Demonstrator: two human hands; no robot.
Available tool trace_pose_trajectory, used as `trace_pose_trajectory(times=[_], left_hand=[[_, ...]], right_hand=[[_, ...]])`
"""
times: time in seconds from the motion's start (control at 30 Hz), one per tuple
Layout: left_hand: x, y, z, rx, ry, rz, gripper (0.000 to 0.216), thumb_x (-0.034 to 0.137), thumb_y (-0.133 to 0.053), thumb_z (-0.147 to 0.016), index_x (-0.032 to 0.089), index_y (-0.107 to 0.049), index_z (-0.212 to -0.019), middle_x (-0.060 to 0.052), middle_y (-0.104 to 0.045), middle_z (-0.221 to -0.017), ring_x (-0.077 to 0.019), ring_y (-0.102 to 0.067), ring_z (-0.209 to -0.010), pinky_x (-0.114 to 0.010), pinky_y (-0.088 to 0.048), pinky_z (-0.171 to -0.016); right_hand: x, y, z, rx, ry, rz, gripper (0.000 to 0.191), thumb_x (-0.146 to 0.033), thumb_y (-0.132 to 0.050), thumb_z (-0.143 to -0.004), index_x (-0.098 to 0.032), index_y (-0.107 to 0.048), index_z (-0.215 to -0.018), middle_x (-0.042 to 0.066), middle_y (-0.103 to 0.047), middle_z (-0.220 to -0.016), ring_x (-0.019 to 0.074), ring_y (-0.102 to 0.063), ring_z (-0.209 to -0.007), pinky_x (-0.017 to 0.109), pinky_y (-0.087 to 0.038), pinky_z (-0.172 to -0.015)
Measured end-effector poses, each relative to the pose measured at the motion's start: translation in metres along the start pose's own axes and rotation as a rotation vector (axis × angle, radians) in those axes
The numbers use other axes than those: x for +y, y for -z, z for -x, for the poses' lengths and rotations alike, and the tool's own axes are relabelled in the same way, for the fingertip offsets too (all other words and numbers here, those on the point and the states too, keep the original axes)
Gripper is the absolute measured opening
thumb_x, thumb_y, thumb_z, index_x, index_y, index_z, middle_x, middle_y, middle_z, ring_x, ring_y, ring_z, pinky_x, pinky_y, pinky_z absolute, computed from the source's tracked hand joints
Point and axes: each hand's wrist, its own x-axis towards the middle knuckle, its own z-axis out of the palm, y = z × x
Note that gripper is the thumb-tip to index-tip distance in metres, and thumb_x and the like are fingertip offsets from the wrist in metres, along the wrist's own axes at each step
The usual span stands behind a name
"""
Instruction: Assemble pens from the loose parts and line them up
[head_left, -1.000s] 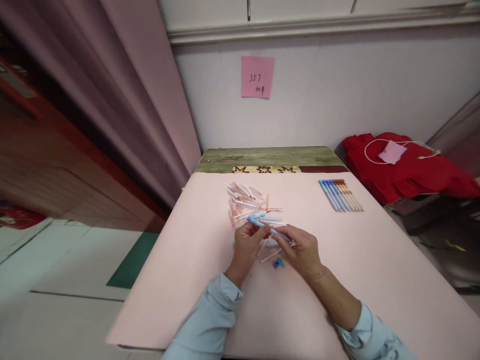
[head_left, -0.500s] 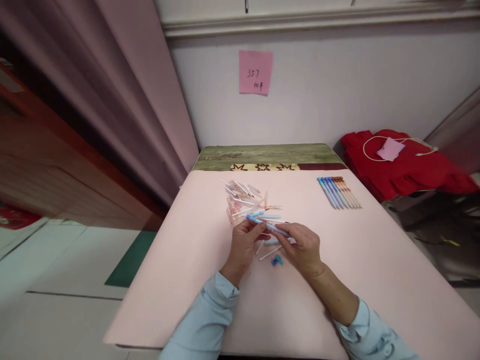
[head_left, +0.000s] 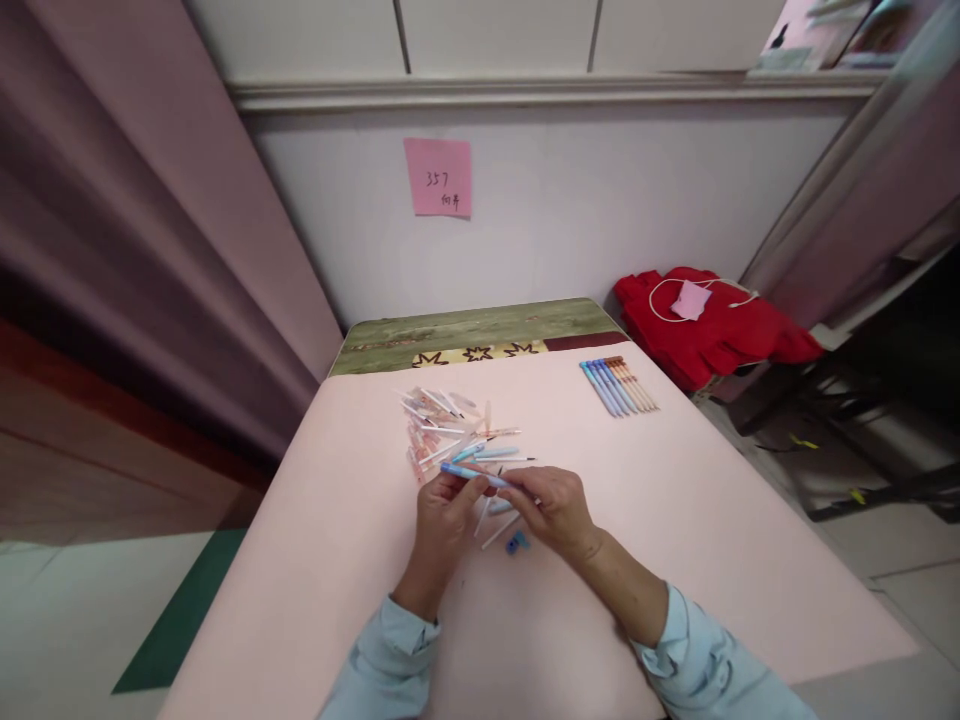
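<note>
My left hand (head_left: 442,515) and my right hand (head_left: 553,510) both pinch one blue pen (head_left: 472,473), held level just above the pink table cover (head_left: 697,520). The left fingers close on its left end, the right fingers on its right end. Beyond the hands lies a loose heap of pen parts (head_left: 442,425), with clear and pink barrels and thin white refills. A small blue cap piece (head_left: 516,542) rests on the cover just below my right hand. Light blue sleeves cover both forearms.
A neat row of finished blue and orange pens (head_left: 619,386) lies at the far right of the cover. A pink sticky note (head_left: 439,177) hangs on the wall. Red cloth (head_left: 712,325) with a white cable sits to the right; a curtain (head_left: 150,220) hangs left.
The camera has swung right and tilted, so the table sits lower and further left in view. Both hands keep their grip on the blue pen in much the same pose.
</note>
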Motion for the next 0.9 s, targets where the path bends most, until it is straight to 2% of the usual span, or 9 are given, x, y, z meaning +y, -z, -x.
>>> trace_pose_trajectory(times=[0.07,0.2,0.37,0.6,0.8,0.9], left_hand=[[-0.003,0.0,-0.001,0.041,0.003,-0.026,0.022,0.034,-0.077,-0.072,0.014,-0.071,-0.079,-0.004,-0.072,-0.073,-0.0175,-0.066,-0.07,-0.03,-0.051,-0.073],[-0.005,-0.003,-0.001,0.116,0.008,-0.073,0.024,0.036,-0.078,-0.071,0.014,-0.07,-0.078,-0.003,-0.07,-0.068,-0.0167,-0.064,-0.066,-0.029,-0.051,-0.07],[-0.004,-0.002,-0.001,0.09,-0.001,-0.073,0.024,0.035,-0.078,-0.071,0.014,-0.071,-0.079,-0.004,-0.072,-0.071,-0.0169,-0.066,-0.068,-0.029,-0.052,-0.072],[0.002,0.0,0.0,0.045,-0.032,-0.112,0.02,0.032,-0.077,-0.072,0.014,-0.071,-0.078,-0.004,-0.073,-0.071,-0.0179,-0.067,-0.069,-0.03,-0.053,-0.073],[-0.015,-0.007,0.0,0.072,-0.092,-0.168,0.02,0.033,-0.078,-0.07,0.015,-0.07,-0.074,-0.002,-0.071,-0.07,-0.0152,-0.064,-0.064,-0.026,-0.05,-0.063],[-0.022,-0.007,0.001,0.067,-0.122,-0.177,0.02,0.034,-0.077,-0.072,0.015,-0.07,-0.075,-0.001,-0.07,-0.07,-0.0142,-0.062,-0.064,-0.025,-0.049,-0.063]], right_hand=[[0.002,-0.002,0.0,-0.005,-0.023,0.008,0.022,-0.04,-0.059,-0.096,-0.022,-0.071,-0.095,0.002,-0.078,-0.086,0.0145,-0.072,-0.075,0.023,-0.05,-0.071],[0.003,-0.004,0.0,-0.016,-0.082,0.033,0.035,-0.049,-0.063,-0.091,-0.02,-0.068,-0.109,0.002,-0.076,-0.082,0.0136,-0.069,-0.066,0.023,-0.048,-0.069],[0.001,-0.002,-0.001,0.004,-0.072,0.052,0.026,-0.045,-0.06,-0.094,-0.021,-0.068,-0.085,0.0,-0.073,-0.072,0.0131,-0.066,-0.064,0.023,-0.043,-0.064],[0.002,-0.003,0.002,-0.039,-0.062,0.061,0.028,-0.045,-0.06,-0.094,-0.02,-0.068,-0.084,-0.001,-0.071,-0.069,0.0126,-0.064,-0.061,0.023,-0.04,-0.062],[0.005,-0.001,0.004,-0.12,-0.071,0.093,0.02,-0.037,-0.059,-0.095,-0.021,-0.071,-0.093,0.004,-0.074,-0.085,0.0161,-0.067,-0.08,0.025,-0.044,-0.073],[0.007,0.0,0.005,-0.094,-0.042,0.093,0.017,-0.033,-0.06,-0.095,-0.021,-0.071,-0.1,0.005,-0.075,-0.091,0.0172,-0.067,-0.084,0.027,-0.045,-0.077]])
